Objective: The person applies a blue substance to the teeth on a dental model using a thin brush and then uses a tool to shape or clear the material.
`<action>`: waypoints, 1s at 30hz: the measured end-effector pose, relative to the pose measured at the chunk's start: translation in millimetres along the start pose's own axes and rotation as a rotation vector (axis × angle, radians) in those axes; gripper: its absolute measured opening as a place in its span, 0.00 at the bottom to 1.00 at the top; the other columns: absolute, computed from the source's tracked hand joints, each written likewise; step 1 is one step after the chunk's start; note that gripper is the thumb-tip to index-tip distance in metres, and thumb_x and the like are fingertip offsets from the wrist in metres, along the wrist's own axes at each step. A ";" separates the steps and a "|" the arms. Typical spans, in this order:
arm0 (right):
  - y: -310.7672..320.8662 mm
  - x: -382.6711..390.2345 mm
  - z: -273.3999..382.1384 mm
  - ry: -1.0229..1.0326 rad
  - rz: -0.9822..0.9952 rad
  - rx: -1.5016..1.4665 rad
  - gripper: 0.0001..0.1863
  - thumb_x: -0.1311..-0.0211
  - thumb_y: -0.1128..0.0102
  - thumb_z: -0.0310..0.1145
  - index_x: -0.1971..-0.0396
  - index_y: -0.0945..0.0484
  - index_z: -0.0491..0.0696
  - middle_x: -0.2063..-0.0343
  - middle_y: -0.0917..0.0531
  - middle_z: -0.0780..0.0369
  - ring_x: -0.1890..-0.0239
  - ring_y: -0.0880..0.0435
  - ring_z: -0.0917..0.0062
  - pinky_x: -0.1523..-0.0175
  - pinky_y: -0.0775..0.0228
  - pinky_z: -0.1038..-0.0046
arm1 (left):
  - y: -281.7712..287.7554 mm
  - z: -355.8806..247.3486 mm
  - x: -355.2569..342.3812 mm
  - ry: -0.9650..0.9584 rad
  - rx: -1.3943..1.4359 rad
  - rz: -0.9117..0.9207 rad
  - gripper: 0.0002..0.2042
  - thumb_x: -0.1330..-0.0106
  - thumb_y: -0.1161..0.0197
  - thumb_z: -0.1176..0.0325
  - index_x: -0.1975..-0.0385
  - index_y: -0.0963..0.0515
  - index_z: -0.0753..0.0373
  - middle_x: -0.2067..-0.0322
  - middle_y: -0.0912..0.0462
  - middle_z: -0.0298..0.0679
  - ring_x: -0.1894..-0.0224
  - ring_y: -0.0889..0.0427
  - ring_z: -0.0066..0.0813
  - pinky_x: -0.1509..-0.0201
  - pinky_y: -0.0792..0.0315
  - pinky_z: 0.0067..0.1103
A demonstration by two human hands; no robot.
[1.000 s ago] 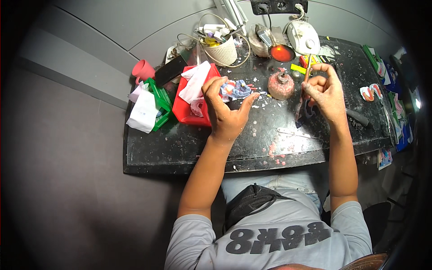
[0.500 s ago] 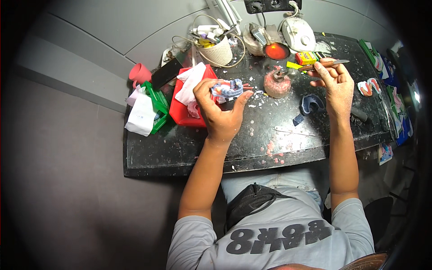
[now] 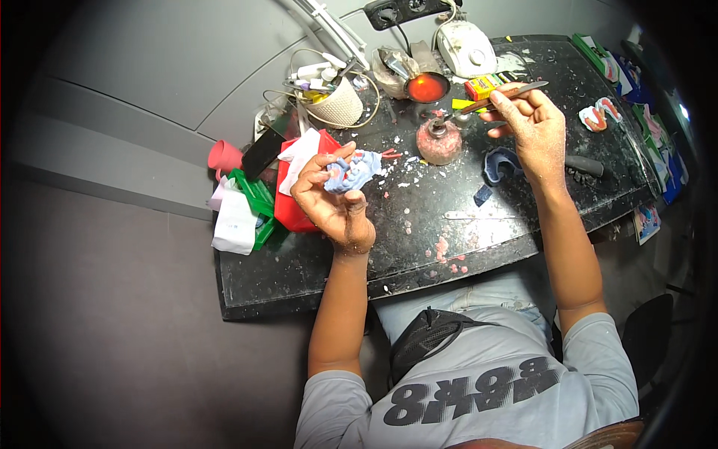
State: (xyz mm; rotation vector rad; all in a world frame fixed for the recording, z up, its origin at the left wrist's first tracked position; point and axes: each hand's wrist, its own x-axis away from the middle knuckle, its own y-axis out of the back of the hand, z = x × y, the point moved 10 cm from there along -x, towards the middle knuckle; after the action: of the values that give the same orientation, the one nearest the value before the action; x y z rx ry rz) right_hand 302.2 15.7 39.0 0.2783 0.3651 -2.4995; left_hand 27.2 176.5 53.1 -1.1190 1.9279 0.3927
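My left hand (image 3: 334, 213), palm up, holds a blue-and-white dental model (image 3: 354, 172) with red wax patches between its fingers and thumb. Thin red wax sticks (image 3: 390, 154) show just past the model, on the table side. My right hand (image 3: 537, 138) grips a wax knife (image 3: 479, 105) with a brown handle, one pointed blade sticking out to the right. The knife's other end reaches left over the top of a round, pink-stained spirit burner (image 3: 439, 144); whether a flame burns there I cannot tell. Beyond the burner lies a dark round dish (image 3: 427, 87) of shiny red wax.
Below my right hand are a dark blue horseshoe-shaped tray (image 3: 499, 166) and a small blue block (image 3: 484, 196). A red bin (image 3: 294, 212) and a green bin (image 3: 263, 196) stand left. Another dental model (image 3: 598, 116) lies right. White and pink scraps litter the black table (image 3: 299, 280).
My left hand has turned and tilted the dental model, so a different side faces up. The right hand still keeps the knife over the burner. The whole view has shifted.
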 end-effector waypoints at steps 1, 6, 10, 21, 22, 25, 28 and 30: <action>-0.4 0.3 -0.3 -0.006 0.003 -0.001 0.12 0.32 0.33 0.30 0.56 0.20 0.38 0.64 0.12 0.58 0.65 0.11 0.78 0.69 0.20 0.83 | -1.3 -2.3 -0.3 -0.015 0.001 0.005 0.27 0.32 0.33 0.52 0.48 0.41 0.62 0.48 0.31 0.49 0.45 0.20 0.55 0.41 0.25 0.42; -1.1 1.1 -1.7 -0.002 0.010 -0.029 0.11 0.33 0.33 0.29 0.58 0.20 0.38 0.65 0.12 0.58 0.65 0.11 0.79 0.69 0.20 0.83 | -1.1 -3.0 0.0 -0.020 -0.010 0.024 0.27 0.30 0.36 0.50 0.48 0.40 0.63 0.49 0.30 0.50 0.45 0.20 0.59 0.39 0.26 0.46; -1.1 0.9 -1.9 -0.001 0.019 -0.040 0.10 0.34 0.33 0.28 0.58 0.20 0.38 0.66 0.13 0.59 0.66 0.11 0.79 0.69 0.20 0.83 | -2.9 -2.9 -0.3 -0.019 0.016 0.036 0.27 0.30 0.38 0.50 0.47 0.40 0.63 0.48 0.30 0.52 0.45 0.20 0.60 0.39 0.26 0.47; -2.0 0.6 -3.4 0.003 0.026 -0.041 0.10 0.33 0.34 0.28 0.58 0.19 0.38 0.67 0.13 0.59 0.66 0.11 0.78 0.69 0.20 0.83 | -4.3 -5.7 -0.2 -0.038 0.006 0.055 0.25 0.27 0.41 0.51 0.46 0.41 0.64 0.48 0.30 0.52 0.45 0.20 0.60 0.38 0.26 0.48; -1.7 0.7 -3.4 0.000 0.023 -0.038 0.10 0.33 0.34 0.28 0.58 0.19 0.38 0.67 0.13 0.59 0.66 0.11 0.78 0.69 0.20 0.83 | -3.1 -4.0 -0.3 -0.011 0.032 0.027 0.24 0.28 0.39 0.53 0.48 0.41 0.63 0.49 0.31 0.52 0.45 0.20 0.59 0.39 0.25 0.47; -1.2 0.7 -3.5 0.001 0.020 -0.037 0.10 0.33 0.34 0.28 0.58 0.19 0.38 0.66 0.13 0.58 0.66 0.11 0.78 0.69 0.20 0.83 | -1.9 -3.7 -0.8 -0.014 0.036 0.028 0.22 0.27 0.40 0.54 0.48 0.41 0.63 0.49 0.31 0.52 0.45 0.20 0.59 0.40 0.24 0.46; -2.1 1.0 -1.6 0.011 0.023 -0.033 0.10 0.33 0.34 0.28 0.58 0.20 0.38 0.66 0.13 0.58 0.66 0.11 0.78 0.69 0.20 0.83 | -3.2 -6.2 -0.7 -0.047 0.020 0.057 0.22 0.25 0.43 0.54 0.46 0.41 0.63 0.48 0.30 0.52 0.45 0.20 0.60 0.40 0.24 0.47; -1.2 0.8 -1.8 0.010 0.020 -0.025 0.10 0.33 0.34 0.28 0.58 0.20 0.38 0.66 0.13 0.58 0.66 0.11 0.78 0.69 0.20 0.83 | -3.8 -6.5 -0.4 -0.048 0.027 0.056 0.21 0.25 0.44 0.55 0.46 0.40 0.63 0.48 0.30 0.52 0.45 0.20 0.60 0.40 0.24 0.46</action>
State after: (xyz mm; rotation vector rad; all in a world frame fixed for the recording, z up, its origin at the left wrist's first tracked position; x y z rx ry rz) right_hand 301.1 16.8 37.4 0.2826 0.3958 -2.4734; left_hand 27.1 170.5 57.8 -1.0309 1.9200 0.4194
